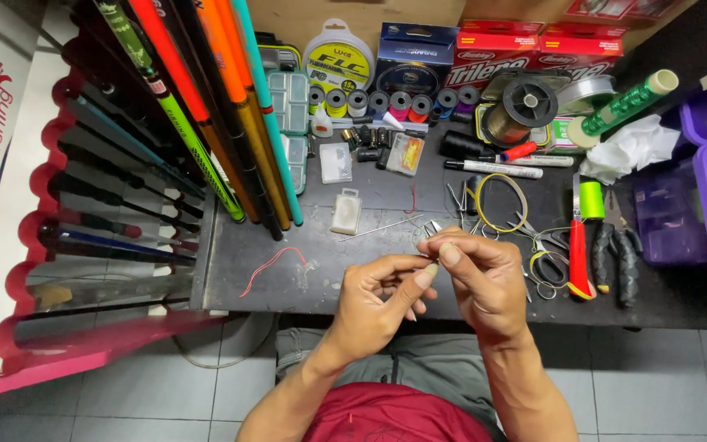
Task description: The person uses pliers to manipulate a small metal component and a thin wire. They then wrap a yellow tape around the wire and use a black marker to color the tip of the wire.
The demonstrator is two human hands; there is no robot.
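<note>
Fingertips of left hand (374,303) and right hand (484,282) pinch tiny metal piece (433,230) between both grips.

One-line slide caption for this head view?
Both hands pinch something tiny above a dark workbench beside fishing rods and line spools.
</note>
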